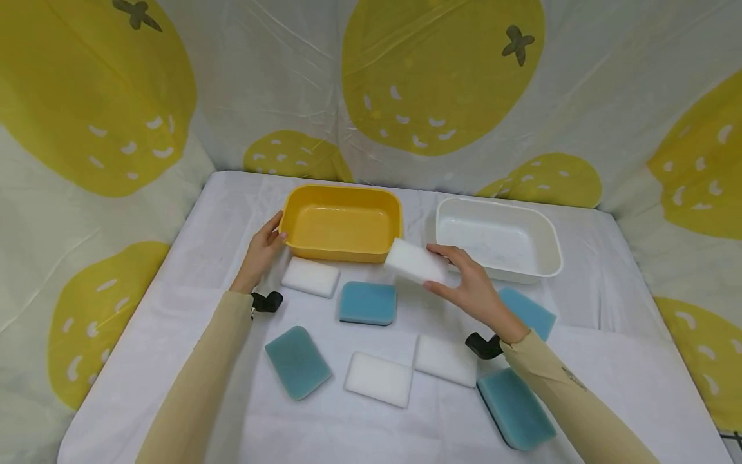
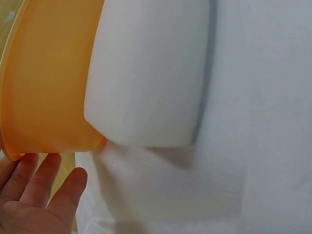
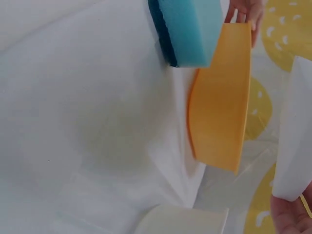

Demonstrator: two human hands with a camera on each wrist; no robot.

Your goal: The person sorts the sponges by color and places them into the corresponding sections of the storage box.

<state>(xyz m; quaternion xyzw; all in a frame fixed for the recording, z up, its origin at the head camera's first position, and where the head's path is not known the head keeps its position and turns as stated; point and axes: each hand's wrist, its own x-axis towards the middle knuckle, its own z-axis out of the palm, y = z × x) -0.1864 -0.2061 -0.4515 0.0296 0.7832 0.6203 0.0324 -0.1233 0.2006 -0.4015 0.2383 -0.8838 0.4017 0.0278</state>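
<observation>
- While the right hand [image 1: 471,285] holds a raised white sponge [image 1: 413,259] by its three o'clock end, the left hand [image 1: 262,252] rests against the yellow tub [image 1: 336,252].
- Right grip: thumb on the near edge and fingers on the far one, parted by the sponge's breadth, with the sponge pinched between them.
- Left grip: fingers relaxed and nearly straight, touching the tub's nine o'clock end by the rim rather than grasping it.
- Raised sponge: it hangs clear of the white cloth [image 1: 626,348], near the tub's four o'clock corner (whether it touches that corner, I cannot tell).
- With the clock centred on the middle blue sponge [image 1: 368,301] in the head view: yellow tub between eleven and twelve, white tub [image 1: 498,238] at two, raised sponge between one and two.
- Same clock, loose white sponges: one [image 1: 310,277] at ten, just in front of the yellow tub; one [image 1: 379,379] at six; one [image 1: 444,361] at four, just beside its six o'clock neighbour.
- Same clock, other blue sponges: one [image 1: 298,362] askew at eight; one [image 1: 530,310] at three, partly behind the right arm; one [image 1: 516,409] farther out at four, near the tan sleeve [image 1: 580,406].
- Twelve o'clock, beyond the tubs: a curtain [image 1: 290,77] printed with yellow fruit.
</observation>
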